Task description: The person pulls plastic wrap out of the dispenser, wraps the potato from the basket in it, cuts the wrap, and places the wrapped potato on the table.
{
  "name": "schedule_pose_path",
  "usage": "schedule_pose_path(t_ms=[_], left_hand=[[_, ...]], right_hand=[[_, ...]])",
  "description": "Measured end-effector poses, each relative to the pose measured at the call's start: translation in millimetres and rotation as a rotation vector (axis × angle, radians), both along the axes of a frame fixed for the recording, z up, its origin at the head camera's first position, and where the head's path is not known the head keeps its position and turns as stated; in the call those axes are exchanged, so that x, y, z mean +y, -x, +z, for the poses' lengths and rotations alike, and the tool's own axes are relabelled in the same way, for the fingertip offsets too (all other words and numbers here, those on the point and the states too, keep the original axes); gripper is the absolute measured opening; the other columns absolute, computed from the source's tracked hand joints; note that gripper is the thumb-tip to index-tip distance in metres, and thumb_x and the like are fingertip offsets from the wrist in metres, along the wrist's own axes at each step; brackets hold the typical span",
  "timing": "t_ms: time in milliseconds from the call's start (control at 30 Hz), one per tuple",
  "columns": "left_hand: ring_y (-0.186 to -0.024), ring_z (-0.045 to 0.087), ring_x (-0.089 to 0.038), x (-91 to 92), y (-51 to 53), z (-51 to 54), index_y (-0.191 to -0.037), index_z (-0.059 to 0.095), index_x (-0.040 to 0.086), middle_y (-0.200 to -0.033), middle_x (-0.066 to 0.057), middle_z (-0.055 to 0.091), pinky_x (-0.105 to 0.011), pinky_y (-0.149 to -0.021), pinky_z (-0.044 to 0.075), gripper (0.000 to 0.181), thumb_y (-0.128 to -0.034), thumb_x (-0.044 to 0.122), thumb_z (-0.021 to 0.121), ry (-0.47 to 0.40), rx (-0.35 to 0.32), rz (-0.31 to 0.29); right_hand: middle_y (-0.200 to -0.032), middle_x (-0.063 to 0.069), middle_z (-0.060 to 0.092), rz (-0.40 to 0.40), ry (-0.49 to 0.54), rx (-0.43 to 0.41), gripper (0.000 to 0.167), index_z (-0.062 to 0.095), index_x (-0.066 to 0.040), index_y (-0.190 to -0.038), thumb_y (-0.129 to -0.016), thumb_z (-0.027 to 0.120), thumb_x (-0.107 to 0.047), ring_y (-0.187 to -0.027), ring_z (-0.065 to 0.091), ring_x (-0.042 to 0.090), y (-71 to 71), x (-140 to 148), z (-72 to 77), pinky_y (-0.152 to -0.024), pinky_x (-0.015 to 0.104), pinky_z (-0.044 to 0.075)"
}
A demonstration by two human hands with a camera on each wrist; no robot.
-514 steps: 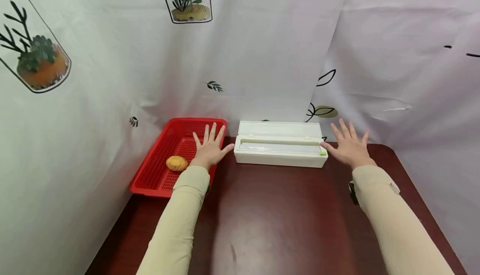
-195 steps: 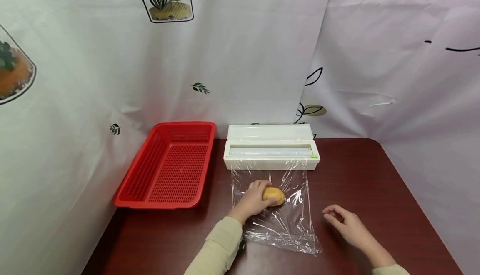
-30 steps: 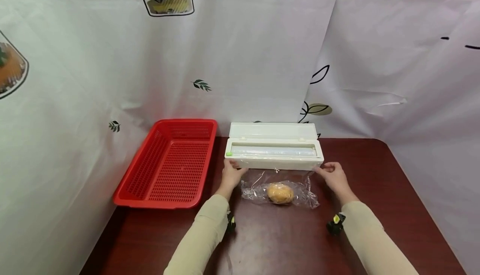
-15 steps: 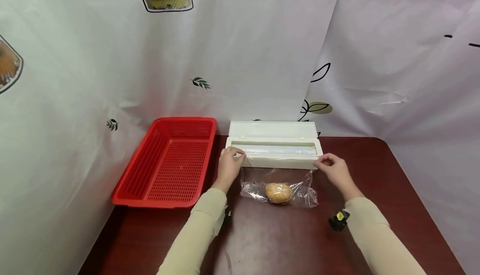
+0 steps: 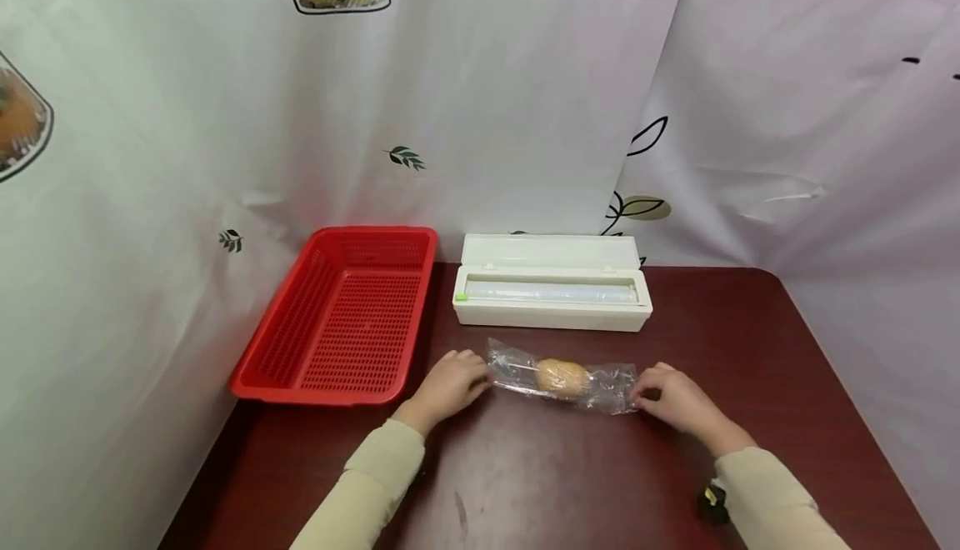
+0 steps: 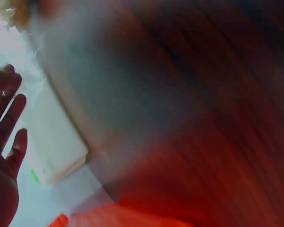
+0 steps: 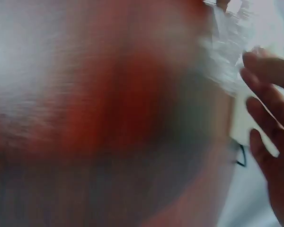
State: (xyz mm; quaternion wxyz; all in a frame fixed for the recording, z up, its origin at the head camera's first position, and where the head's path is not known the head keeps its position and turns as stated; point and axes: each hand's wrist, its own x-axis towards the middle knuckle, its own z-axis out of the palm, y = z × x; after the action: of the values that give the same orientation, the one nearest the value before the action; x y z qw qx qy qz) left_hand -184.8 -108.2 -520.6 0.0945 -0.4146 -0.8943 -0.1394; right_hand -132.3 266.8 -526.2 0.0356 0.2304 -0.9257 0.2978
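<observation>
A yellow-brown oval thing (image 5: 562, 378), like a potato or a bread roll, lies wrapped in clear cling film (image 5: 611, 387) on the table. My left hand (image 5: 452, 382) pinches the film's left end between thumb and fingertips, and the other fingers are loosely bent. At the film's right end, my right hand (image 5: 678, 400) pinches it the same way. Film also shows by the fingertips in the right wrist view. Behind the wrapped thing stands a white cling film dispenser (image 5: 551, 315), lid up, its roll showing and a green slider (image 5: 461, 297) at its left end.
A red plastic basket (image 5: 315, 396) stands on the left of the dark red-brown table (image 5: 540, 475), close to my left forearm. A white printed curtain (image 5: 525, 100) hangs behind the table and at both sides.
Both hands have come from the dispenser's front edge towards me, bringing the film's far edge over the yellow-brown thing. Film no longer stretches to the dispenser. The basket stays in place.
</observation>
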Motion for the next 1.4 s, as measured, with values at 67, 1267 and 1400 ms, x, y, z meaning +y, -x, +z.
schedule_pose_path(t_ms=[67, 1267, 1400], left_hand=[[-0.080, 0.053, -0.013, 7.9, 2.9, -7.3, -0.081, 0.067, 0.019, -0.081, 0.007, 0.062, -0.032, -0.071, 0.042, 0.004, -0.0814, 0.023, 0.069, 0.093, 0.024, 0.003], [-0.098, 0.061, -0.032, 30.2, 39.1, -18.5, -0.135, 0.036, -0.004, -0.121, -0.025, 0.055, -0.037, -0.081, 0.051, 0.052, -0.0874, -0.002, 0.056, -1.217, -1.345, 0.536], [-0.104, 0.055, -0.039, 35.4, 30.3, -15.0, -0.136, 0.023, -0.002, -0.129, -0.031, 0.040, -0.040, -0.080, 0.051, 0.061, -0.0863, -0.001, 0.057, -1.097, -1.346, 0.488]], right_hand=[[-0.076, -0.013, 0.060, 0.001, -0.096, 0.045, 0.014, 0.070, -0.019, -0.073, -0.071, 0.076, -0.007, -0.074, 0.050, 0.009, 0.6, -6, -8.1, -0.065, 0.032, 0.044], [-0.065, 0.003, 0.060, -0.185, 0.327, -0.517, 0.011, 0.060, -0.001, -0.079, -0.077, 0.071, -0.003, -0.055, 0.053, 0.010, -28.1, -31, -11.5, -0.048, 0.024, 0.043], [-0.066, 0.008, 0.063, -0.120, 0.420, -0.604, 0.012, 0.062, 0.002, -0.081, -0.079, 0.070, -0.007, -0.054, 0.055, 0.010, -43.4, -54, -9.8, -0.046, 0.023, 0.043]])
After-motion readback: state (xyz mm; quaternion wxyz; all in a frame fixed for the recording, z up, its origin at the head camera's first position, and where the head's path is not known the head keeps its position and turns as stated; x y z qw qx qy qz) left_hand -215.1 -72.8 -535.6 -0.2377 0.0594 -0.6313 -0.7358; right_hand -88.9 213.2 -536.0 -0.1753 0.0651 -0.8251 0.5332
